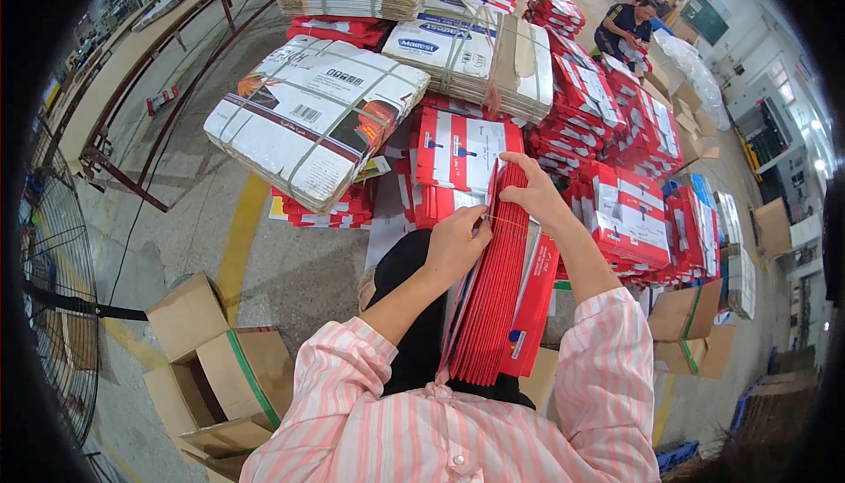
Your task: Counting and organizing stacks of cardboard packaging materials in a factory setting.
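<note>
A thick bundle of flat red cartons (489, 303) stands on edge across my lap, folded edges upward. My right hand (534, 194) is wrapped over its far end, thumb on one side and fingers across the top. On the bundle's left side my left hand (456, 241) is closed in a pinch. A thin pale string (510, 221) runs across the bundle from those fingertips toward my right wrist. Just beyond lies a stack of red and white flat cartons (466, 150). The underside of the bundle is hidden.
Strapped bundles of white flat cartons (321, 113) sit ahead on the left. Piles of red cartons (616, 210) line the right. Open brown boxes (216, 369) stand at both sides. A wire-cage fan (62, 281) is at far left; another person (627, 30) works far right.
</note>
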`<state>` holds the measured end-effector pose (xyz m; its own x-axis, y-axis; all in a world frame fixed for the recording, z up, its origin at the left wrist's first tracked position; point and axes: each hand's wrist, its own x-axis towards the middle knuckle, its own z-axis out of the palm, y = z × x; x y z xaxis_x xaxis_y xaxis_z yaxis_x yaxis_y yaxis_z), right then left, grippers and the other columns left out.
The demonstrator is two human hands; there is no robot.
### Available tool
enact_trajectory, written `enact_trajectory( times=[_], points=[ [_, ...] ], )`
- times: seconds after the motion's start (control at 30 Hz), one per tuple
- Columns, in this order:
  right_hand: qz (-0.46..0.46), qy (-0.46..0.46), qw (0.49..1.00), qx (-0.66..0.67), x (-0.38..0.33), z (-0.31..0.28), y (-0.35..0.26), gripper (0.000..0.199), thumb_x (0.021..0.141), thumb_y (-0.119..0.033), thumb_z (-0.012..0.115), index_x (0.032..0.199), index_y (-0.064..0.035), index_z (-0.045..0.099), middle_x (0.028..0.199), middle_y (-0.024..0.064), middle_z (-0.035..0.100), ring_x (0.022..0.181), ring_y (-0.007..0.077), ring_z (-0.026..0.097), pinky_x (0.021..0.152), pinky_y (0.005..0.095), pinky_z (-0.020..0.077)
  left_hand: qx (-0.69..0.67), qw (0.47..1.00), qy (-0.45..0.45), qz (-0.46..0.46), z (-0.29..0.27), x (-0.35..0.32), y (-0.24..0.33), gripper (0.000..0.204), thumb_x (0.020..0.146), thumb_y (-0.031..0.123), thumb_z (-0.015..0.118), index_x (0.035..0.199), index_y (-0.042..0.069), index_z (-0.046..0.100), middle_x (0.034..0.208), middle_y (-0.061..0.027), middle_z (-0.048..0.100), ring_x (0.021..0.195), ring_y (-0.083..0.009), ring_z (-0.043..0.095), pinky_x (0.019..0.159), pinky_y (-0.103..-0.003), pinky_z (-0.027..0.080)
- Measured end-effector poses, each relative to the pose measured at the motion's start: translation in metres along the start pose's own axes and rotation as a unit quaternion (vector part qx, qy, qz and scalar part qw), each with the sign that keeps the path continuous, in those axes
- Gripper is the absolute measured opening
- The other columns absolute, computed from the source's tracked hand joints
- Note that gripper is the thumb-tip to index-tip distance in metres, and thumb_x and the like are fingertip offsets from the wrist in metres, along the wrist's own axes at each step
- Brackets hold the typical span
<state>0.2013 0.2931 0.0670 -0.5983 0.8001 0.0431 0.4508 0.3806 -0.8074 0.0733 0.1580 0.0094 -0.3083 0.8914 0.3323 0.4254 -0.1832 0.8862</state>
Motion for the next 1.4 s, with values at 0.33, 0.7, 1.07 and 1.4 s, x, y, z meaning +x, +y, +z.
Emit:
enact_trajectory(
  times=[0.33,0.7,1.07,1.4],
  points=[
    [0.022,0.032,0.999,-0.005,0.021,-0.003,0.012,0.021,0.081,-0.018,0.068,0.092,-0.0012,0.065,0.080,0.0061,0.065,0.077,0.0132,0.058,0.075,0.0287,0.0465,0.011,1.000,-0.016,0.008,0.003,-0.001,-0.002,0.033,0.084,0.013,0.059,0.115,0.001,0.063,0.092,-0.0194,0.066,0.080,-0.0356,0.066,0.072,-0.042,0.054],
    [0.052,0.028,0.997,-0.047,0.035,-0.002,0.017,0.020,0.078,-0.015,0.065,0.089,0.0011,0.067,0.081,0.0084,0.068,0.076,0.0148,0.061,0.073,0.0292,0.0485,0.012,1.000,-0.007,0.005,0.004,0.002,-0.006,0.034,0.085,0.012,0.058,0.117,0.001,0.062,0.095,-0.0198,0.065,0.084,-0.0343,0.066,0.075,-0.039,0.053],
    [0.051,-0.017,0.998,0.032,0.038,-0.002,0.003,0.029,0.079,-0.015,0.067,0.103,0.0005,0.071,0.089,0.0113,0.072,0.080,0.0147,0.064,0.078,0.0278,0.0499,0.028,0.999,0.002,0.033,0.005,-0.001,-0.008,0.034,0.085,0.012,0.058,0.116,0.000,0.061,0.090,-0.0195,0.064,0.078,-0.0362,0.065,0.070,-0.042,0.053],
    [0.091,-0.005,0.995,0.036,0.043,0.002,-0.001,0.022,0.080,-0.006,0.063,0.099,0.0027,0.071,0.084,0.0054,0.068,0.077,0.0111,0.061,0.072,0.0256,0.0478,0.041,0.998,0.012,0.055,0.009,-0.002,-0.007,0.032,0.086,0.013,0.057,0.115,-0.001,0.059,0.091,-0.0213,0.064,0.074,-0.0392,0.065,0.066,-0.046,0.054]
  ],
)
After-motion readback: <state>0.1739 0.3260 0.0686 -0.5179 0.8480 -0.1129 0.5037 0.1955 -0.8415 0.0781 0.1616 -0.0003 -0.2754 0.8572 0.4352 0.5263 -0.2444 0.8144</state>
